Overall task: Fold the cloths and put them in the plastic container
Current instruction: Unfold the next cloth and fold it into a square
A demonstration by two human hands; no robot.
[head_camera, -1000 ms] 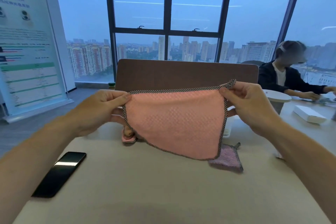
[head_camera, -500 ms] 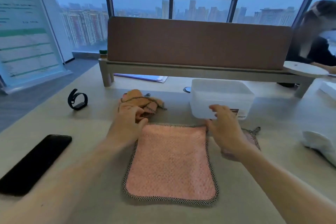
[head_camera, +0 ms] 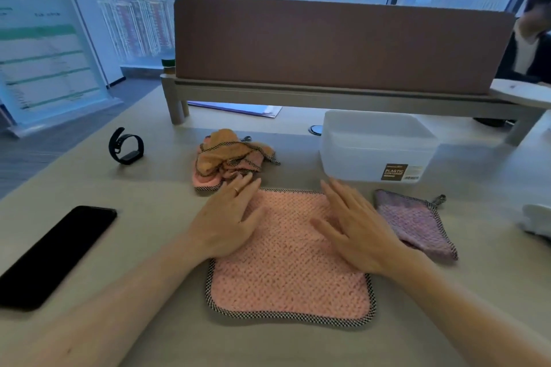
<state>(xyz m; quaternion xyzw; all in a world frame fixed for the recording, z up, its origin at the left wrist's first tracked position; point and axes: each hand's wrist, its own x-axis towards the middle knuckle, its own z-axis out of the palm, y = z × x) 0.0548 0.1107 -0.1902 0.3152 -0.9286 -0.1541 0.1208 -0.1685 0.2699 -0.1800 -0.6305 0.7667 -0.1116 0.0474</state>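
Observation:
A pink cloth (head_camera: 289, 274) with a checked border lies flat on the table in front of me. My left hand (head_camera: 229, 220) rests on its left part with straight fingers. My right hand (head_camera: 354, 226) lies flat on its right part, fingers spread. A crumpled heap of orange and pink cloths (head_camera: 229, 158) sits behind my left hand. A purple cloth (head_camera: 414, 225) lies to the right of my right hand. The translucent white plastic container (head_camera: 375, 147) stands behind the pink cloth, to the right, and looks empty.
A black phone (head_camera: 56, 253) lies at the left. A black wristband (head_camera: 126, 146) stands further back. A brown desk divider (head_camera: 337, 44) on a shelf closes off the back. A white object (head_camera: 536, 220) sits at the right edge. A person sits at the far right.
The pink cloth was held up by its top corners, then laid flat on the table. Both hands have since let go and moved inward onto the cloth, fingers straight.

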